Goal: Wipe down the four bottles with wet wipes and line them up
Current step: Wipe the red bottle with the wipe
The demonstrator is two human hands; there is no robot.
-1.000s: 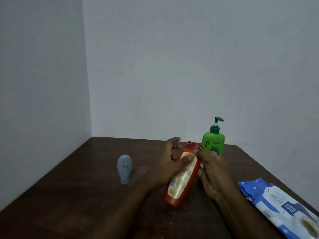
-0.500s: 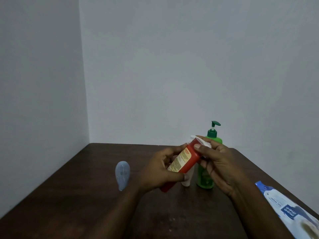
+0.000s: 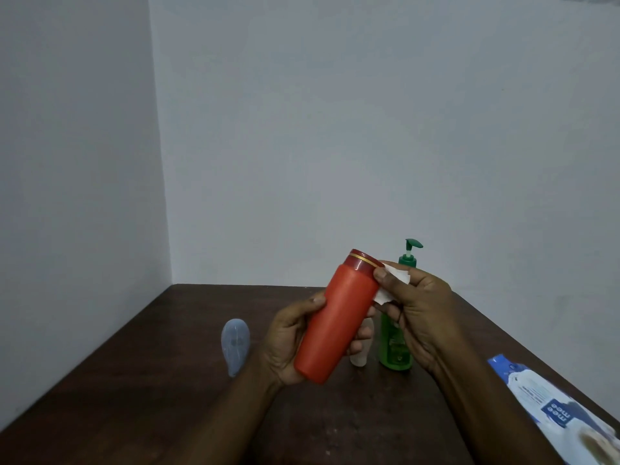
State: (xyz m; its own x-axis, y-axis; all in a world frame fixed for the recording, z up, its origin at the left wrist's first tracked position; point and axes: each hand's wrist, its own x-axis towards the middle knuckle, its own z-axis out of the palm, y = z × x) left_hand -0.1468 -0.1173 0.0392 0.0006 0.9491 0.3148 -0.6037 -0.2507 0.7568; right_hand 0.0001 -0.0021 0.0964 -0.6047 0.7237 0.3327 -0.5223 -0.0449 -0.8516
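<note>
Red bottle (image 3: 335, 322): tilted, held above the worktop (image 3: 151, 380) in our left hand (image 3: 292, 344), fingers wrapped round it. Right hand (image 3: 416, 313) pinches a wipe (image 3: 394, 283) against its neck. Behind: green pump bottle (image 3: 397, 347), pale bottle (image 3: 360, 355); left, grey bottle (image 3: 235, 345); right, wipes pack (image 3: 553, 407).

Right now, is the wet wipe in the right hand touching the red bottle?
Touching. The head view shows the right hand pressing the white wet wipe against the red bottle just below its cap.

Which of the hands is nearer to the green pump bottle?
Right. The right hand overlaps the green pump bottle in the picture, holding a wipe. The left hand grips the red bottle, further left.
</note>
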